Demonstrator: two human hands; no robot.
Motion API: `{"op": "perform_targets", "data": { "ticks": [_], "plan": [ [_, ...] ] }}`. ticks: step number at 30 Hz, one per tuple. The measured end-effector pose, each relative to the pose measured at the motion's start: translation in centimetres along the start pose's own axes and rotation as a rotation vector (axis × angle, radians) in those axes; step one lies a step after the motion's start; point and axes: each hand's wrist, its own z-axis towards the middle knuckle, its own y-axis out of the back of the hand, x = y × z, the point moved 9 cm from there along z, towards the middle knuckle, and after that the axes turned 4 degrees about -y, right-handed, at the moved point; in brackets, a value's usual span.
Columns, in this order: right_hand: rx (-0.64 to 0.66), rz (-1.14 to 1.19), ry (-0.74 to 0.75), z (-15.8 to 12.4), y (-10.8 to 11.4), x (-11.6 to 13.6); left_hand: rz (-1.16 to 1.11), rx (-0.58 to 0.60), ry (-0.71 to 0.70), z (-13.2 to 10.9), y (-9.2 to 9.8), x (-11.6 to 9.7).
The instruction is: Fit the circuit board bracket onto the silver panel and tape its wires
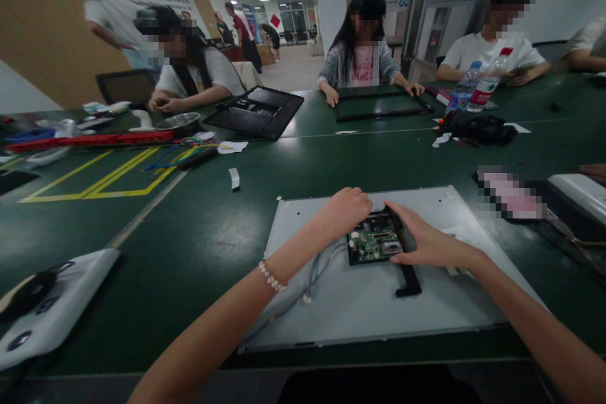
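Green counter [199, 290] | grey panel [454, 309] on it | cable [307, 298] at panel's 8 o'clock | board [372, 245] over panel's middle | right hand [428, 241] at board's 3, grip pinching its edge | left hand [348, 207] curled at board's 11, cannot tell if that grip pinches anything | black frame [386, 115] at 12, far side, held by a person [363, 63]

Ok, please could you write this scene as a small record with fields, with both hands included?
board: green, at both hands, over the panel
left hand: by the board's far edge, fingertips hidden
right hand: at the board's right side, thumb and fingers spread
bar: black, on the near side of the right hand
cable: left of the board
panel: pale grey, flat on the table
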Motion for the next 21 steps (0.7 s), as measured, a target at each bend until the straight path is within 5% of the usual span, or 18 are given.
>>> {"op": "perform_targets", "data": {
  "ticks": [13,21],
  "plan": [
    [0.004,-0.013,-0.031,-0.1,0.1,0.0,-0.311,-0.056,0.203,-2.4,-3.1,2.3],
    [0.011,-0.018,-0.021,-0.1,0.0,-0.2,-0.211,-0.068,0.208,-3.1,-2.4,1.7]
  ]
}}
